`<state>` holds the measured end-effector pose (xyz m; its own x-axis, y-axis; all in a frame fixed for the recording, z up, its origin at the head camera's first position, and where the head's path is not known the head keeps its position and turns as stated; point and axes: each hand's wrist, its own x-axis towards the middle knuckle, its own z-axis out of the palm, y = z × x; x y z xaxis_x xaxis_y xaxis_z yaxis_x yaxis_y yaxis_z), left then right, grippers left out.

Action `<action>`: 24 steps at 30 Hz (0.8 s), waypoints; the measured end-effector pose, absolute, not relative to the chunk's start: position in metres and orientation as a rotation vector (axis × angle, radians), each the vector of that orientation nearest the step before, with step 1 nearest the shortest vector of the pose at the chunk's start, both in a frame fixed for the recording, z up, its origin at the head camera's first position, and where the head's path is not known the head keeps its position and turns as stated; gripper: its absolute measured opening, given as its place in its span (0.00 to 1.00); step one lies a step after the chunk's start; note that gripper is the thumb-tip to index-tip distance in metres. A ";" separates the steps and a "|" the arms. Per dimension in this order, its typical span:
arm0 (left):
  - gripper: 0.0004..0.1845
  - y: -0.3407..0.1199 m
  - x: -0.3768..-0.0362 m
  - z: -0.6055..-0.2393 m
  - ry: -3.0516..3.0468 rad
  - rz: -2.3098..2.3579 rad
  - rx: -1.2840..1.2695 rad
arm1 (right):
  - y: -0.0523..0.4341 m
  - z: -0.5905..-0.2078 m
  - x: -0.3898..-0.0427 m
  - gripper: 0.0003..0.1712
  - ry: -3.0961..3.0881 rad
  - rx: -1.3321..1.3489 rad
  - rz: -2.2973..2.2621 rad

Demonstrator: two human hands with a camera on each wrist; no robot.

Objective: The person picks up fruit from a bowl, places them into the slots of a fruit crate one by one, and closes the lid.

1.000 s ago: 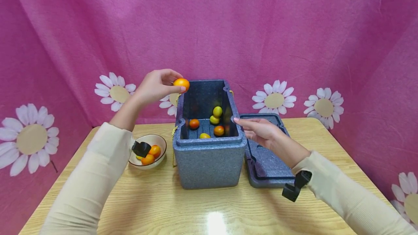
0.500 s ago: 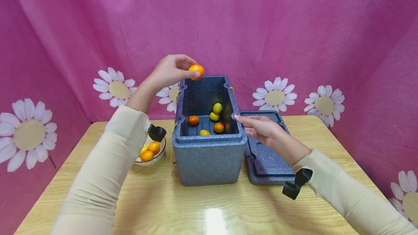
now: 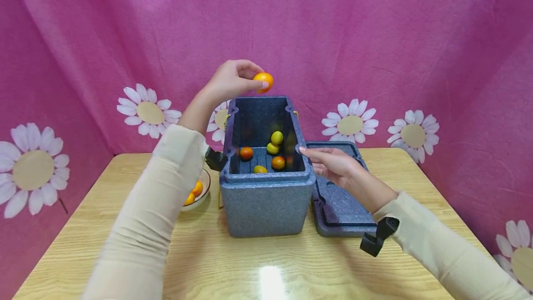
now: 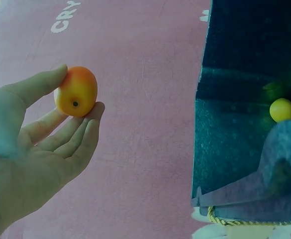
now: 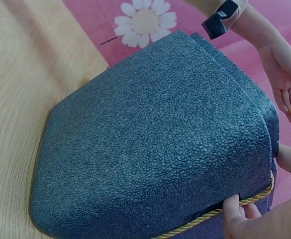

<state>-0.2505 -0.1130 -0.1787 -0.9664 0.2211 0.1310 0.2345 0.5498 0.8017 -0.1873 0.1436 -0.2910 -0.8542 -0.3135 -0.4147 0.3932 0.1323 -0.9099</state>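
Note:
My left hand [image 3: 233,80] holds an orange-yellow fruit [image 3: 263,79] between thumb and fingertips, raised above the far end of a grey foam box [image 3: 266,209]. A dark dot marks the end of this fruit [image 4: 80,92] in the left wrist view. Inside the box lie several fruits, among them a red-orange one [image 3: 246,153] and a yellow-green one [image 3: 276,137]. At the box's right side, my right hand [image 3: 333,165] grips the edge: its thumb is at the rim, and its fingers touch the outer wall by a yellow rope [image 5: 205,217].
A cream bowl [image 3: 202,198] with orange fruits stands left of the box, partly hidden behind my left sleeve. To the right, the grey box lid [image 3: 347,209] lies on the wooden table [image 3: 225,267]. A pink curtain [image 3: 333,27] with daisies hangs behind.
My left hand has moved right and upward in the head view, carrying the fruit from the box's left rim to above its far end. The right hand stays at the rim.

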 end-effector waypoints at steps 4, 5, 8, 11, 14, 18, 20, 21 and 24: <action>0.22 -0.110 -0.257 -0.182 -2.745 -1.463 -0.406 | 0.146 -0.290 -0.186 0.41 1.900 0.076 -1.772; 0.22 -0.109 -0.259 -0.183 -2.744 -1.474 -0.405 | 0.147 -0.290 -0.185 0.42 1.900 0.075 -1.775; 0.22 -0.106 -0.265 -0.186 -2.751 -1.504 -0.383 | 0.148 -0.290 -0.184 0.42 1.898 0.071 -1.777; 0.22 -0.104 -0.271 -0.190 -2.771 -1.521 -0.350 | 0.147 -0.290 -0.183 0.42 1.902 0.067 -1.771; 0.23 -0.104 -0.277 -0.193 -2.809 -1.520 -0.300 | 0.146 -0.290 -0.181 0.42 1.898 0.071 -1.770; 0.23 -0.105 -0.283 -0.199 -2.834 -1.578 -0.212 | 0.145 -0.290 -0.179 0.42 1.898 0.089 -1.765; 0.24 -0.105 -0.286 -0.201 -2.827 -1.631 -0.177 | 0.145 -0.290 -0.178 0.43 1.910 0.098 -1.752; 0.24 -0.104 -0.287 -0.202 -2.818 -1.661 -0.167 | 0.145 -0.289 -0.178 0.43 1.919 0.101 -1.744; 0.24 -0.103 -0.291 -0.205 -2.799 -1.726 -0.134 | 0.145 -0.288 -0.177 0.43 1.933 0.106 -1.730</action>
<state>-0.2910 -0.1029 -0.2045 -0.9856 0.1470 -0.0840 -0.0091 0.4497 0.8931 -0.1765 0.1447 -0.2881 -0.8518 -0.2893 -0.4368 0.4021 0.1734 -0.8990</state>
